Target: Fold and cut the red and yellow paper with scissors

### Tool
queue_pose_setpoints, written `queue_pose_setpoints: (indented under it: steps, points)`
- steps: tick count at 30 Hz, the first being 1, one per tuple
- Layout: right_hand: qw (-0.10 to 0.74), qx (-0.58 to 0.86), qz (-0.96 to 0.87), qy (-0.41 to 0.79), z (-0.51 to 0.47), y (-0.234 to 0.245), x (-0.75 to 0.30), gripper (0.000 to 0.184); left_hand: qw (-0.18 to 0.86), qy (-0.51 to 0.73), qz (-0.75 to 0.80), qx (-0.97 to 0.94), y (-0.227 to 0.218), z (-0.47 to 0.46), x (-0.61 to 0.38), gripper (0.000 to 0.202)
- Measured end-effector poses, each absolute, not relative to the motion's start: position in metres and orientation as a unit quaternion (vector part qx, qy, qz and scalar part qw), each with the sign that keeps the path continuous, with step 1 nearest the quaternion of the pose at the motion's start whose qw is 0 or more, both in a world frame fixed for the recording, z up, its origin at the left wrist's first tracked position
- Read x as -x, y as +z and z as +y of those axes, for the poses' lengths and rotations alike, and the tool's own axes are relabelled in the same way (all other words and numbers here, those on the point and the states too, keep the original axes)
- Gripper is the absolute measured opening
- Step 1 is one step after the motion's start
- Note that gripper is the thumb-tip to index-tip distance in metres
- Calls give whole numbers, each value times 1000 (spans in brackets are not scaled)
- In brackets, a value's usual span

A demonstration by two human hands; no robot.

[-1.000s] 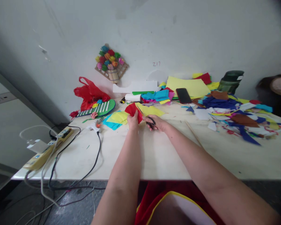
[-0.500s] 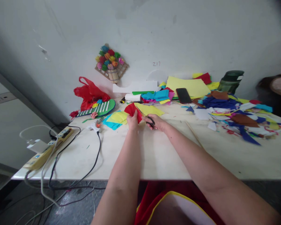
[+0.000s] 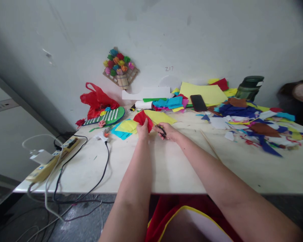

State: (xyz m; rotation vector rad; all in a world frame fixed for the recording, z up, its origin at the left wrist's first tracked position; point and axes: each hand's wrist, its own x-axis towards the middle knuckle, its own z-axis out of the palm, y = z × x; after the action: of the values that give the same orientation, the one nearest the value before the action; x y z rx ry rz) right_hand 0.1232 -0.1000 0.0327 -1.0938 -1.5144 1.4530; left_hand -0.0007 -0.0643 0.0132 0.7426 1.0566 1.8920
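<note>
Noted: left grip (image 3: 143, 130) pinching red paper piece (image 3: 140, 118) at lower edge. Judged light, thin, floppy, tearable; best held nr edge. Also right grip (image 3: 168, 132) closed on black scissors (image 3: 162, 130).

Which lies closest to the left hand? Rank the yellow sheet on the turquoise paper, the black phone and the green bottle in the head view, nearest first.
Measured from the left hand, which holds red paper:
1. The yellow sheet, just to its left on the table.
2. The black phone, farther back and to the right.
3. The green bottle, far right, by the wall.
</note>
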Motion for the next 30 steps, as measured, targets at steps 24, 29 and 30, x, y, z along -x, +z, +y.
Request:
queue_pose_setpoints:
  steps: [24,29,30]
  points:
    - [388,396,-590,587,-93,27,-130,43,448,729,365,-367,5,-62,-1,39]
    - [392,398,-590,583,-94,27,-130,43,447,729,364,-368,5,-63,-1,39]
    - [392,398,-591,582,-94,27,-130,43,445,730,367,-367,5,-63,-1,39]
